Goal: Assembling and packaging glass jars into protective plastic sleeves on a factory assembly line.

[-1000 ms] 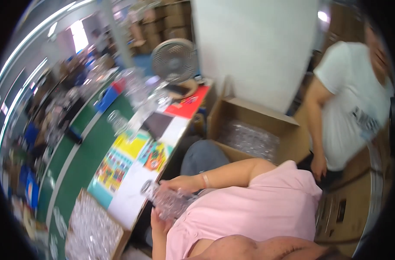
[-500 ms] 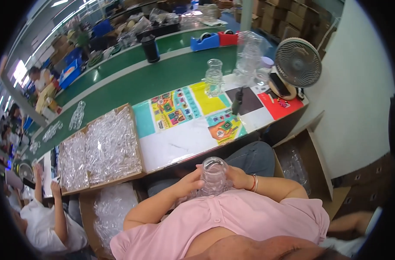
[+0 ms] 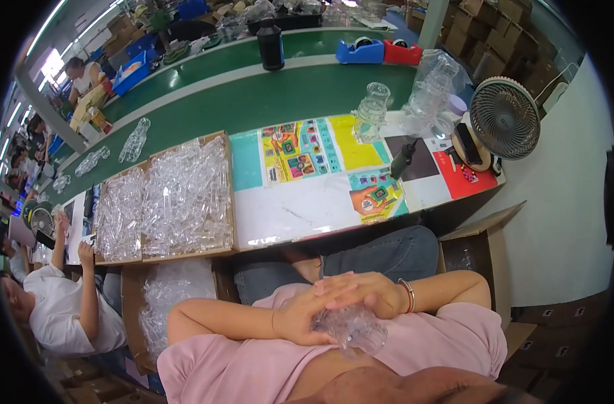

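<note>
Hands, left [image 3: 305,315] and right [image 3: 360,296], clasped around clear plastic piece [image 3: 350,330] at lap, apparently mid-assembly; trays [image 3: 165,198] on tabletop [image 3: 280,215] remain full.

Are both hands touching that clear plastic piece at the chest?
Touching. Head view: left hand and right hand both wrap over the clear plastic piece, fingers overlapping on top.
</note>
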